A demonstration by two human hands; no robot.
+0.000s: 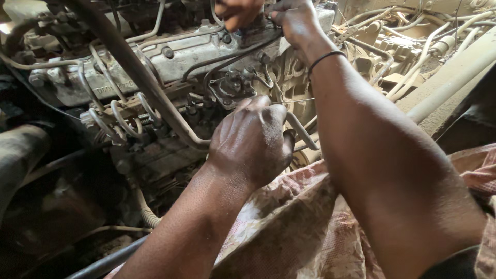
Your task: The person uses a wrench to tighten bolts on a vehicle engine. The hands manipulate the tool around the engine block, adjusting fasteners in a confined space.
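Both hands on dusty engine

Single head-worn camera, looking down and forward over person's own forearms. Very close to engine; engine fills upper frame, cloth-covered edge at bottom. No second view to overlap.

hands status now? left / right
Left hand: closed in a fist by the engine's metal pipes; contents hidden.
Right hand: fingers curled at the engine top; grasp unclear.

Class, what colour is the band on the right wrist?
Black; the band shows best in the head view.
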